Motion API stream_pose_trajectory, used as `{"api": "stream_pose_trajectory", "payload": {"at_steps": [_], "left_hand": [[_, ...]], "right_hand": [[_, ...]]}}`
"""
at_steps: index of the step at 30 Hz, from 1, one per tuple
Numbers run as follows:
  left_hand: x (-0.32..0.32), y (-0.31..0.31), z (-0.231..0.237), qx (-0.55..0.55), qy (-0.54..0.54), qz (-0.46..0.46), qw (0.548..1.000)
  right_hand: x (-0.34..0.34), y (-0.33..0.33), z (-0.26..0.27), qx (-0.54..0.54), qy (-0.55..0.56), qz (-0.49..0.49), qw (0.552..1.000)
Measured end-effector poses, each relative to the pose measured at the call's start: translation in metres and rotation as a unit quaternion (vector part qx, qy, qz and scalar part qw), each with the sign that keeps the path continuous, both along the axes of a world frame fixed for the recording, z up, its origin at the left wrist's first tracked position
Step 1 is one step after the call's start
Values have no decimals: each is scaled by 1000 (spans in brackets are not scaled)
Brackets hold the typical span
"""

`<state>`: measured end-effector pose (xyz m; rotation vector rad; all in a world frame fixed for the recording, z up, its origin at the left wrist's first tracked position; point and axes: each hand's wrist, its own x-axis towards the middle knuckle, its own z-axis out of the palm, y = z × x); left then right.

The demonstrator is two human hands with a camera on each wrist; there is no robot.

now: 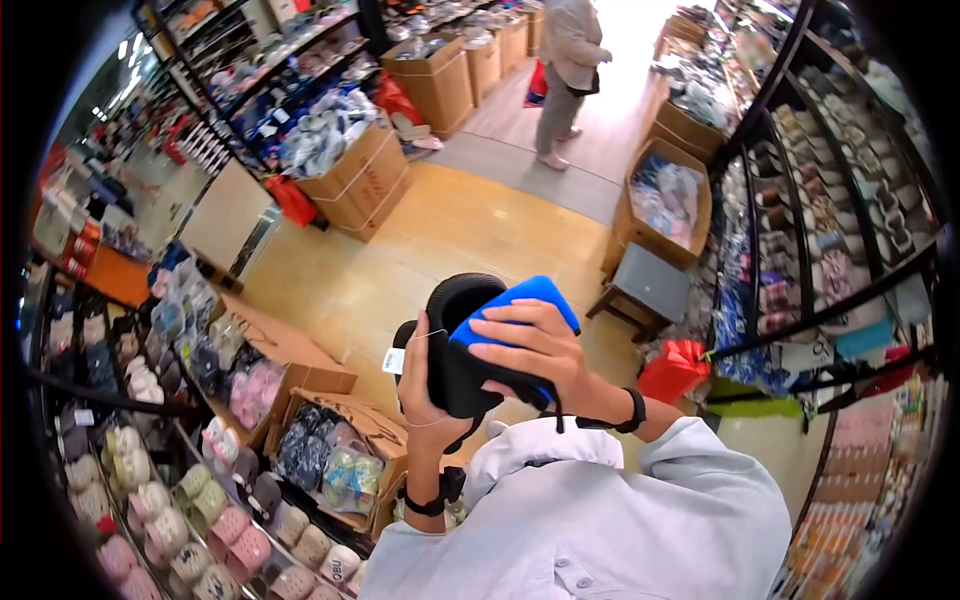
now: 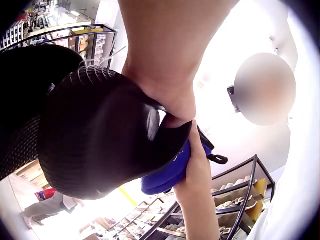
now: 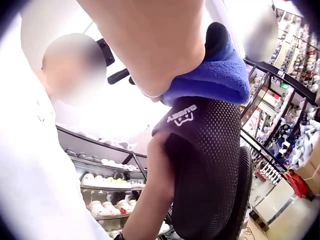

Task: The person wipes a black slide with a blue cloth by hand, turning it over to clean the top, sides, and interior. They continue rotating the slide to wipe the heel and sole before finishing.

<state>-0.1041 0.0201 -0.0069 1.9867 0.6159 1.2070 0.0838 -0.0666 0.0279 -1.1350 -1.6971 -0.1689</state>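
My left hand (image 1: 424, 388) grips a black shoe (image 1: 462, 372) by its side, in front of my chest. The shoe's opening faces up, and a second black shoe lies against it with a white tag (image 1: 393, 361). A blue fleecy cloth (image 1: 541, 290) with a dark side and a black loop is in my right hand (image 1: 545, 350), fingers bent over it and thumb beneath. The cloth lies at the shoe's opening. In the right wrist view the shoe (image 3: 212, 145) shows a textured upper and a white logo. The left wrist view shows its black sole end (image 2: 92, 137).
Shelves of shoes (image 1: 790, 200) line the right side, with a grey stool (image 1: 650, 283) and a red bag (image 1: 674, 371) near them. Cardboard boxes (image 1: 365, 185) of packed goods stand along both sides. Clogs (image 1: 240, 540) fill the lower left rack. A person (image 1: 570, 80) stands in the aisle ahead.
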Motion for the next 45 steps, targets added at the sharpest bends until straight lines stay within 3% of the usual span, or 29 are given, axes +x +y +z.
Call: {"api": "stream_pose_trajectory", "payload": {"at_steps": [2,4,5,6,8,10,13,15,17,22,24,26,27,28,30,31,32,34,36,38,39,40,42,45], "left_hand": [[-1,9,-4,21,-13,-28,999],[1,16,-10,-14,-3,-28,1000],[4,19,-27,-88,-20,-17,996],[4,22,-24,-89,-22,-20,996],[2,29,-14,-16,-13,-47,999],[8,40,-28,-40,-14,-14,999],[6,53,-23,-43,34,8,998],[6,70,-24,-9,30,15,999],[6,80,-27,-55,53,39,996],[18,119,-22,-33,46,84,995],[17,140,-24,0,55,98,994],[20,155,-33,-130,39,115,984],[19,169,-23,-1,112,127,985],[25,177,-33,-118,101,164,974],[28,191,-21,-186,55,111,975],[31,201,-20,-30,58,79,995],[31,214,-20,-30,10,24,999],[52,223,-9,-208,-57,43,975],[53,252,-18,-193,-36,14,980],[56,287,-27,-46,-32,-73,996],[62,300,-22,-60,-58,-126,988],[69,309,-29,-215,-44,-112,969],[76,335,-38,-206,-27,-141,968],[80,367,-25,-175,-16,-208,962]], "right_hand": [[-14,-6,-8,16,-36,-1,999],[-19,-7,-16,29,-131,36,990],[-16,-5,-17,26,-141,35,989],[-14,1,-14,25,-151,37,988],[-3,17,-8,-16,-46,40,998],[8,39,-5,-43,16,6,999],[3,63,-17,-14,-5,16,1000],[4,76,-24,16,-93,50,994],[8,93,-27,32,-152,93,983],[29,167,-18,1,13,85,996],[27,187,-21,38,-28,79,996],[26,197,-30,81,-110,110,985],[23,201,-32,85,-108,134,981],[21,206,-34,89,-108,159,977],[37,224,-29,72,-105,172,977],[48,235,-25,42,-75,165,983],[57,245,-21,13,-45,157,987],[67,266,-16,4,46,88,995],[66,276,-19,18,22,26,999],[52,283,-30,69,-55,-29,996],[48,285,-35,73,-86,-26,993],[41,287,-39,82,-97,-28,992],[39,299,-37,83,-143,-43,985],[56,323,-18,24,-75,-105,991]]}}
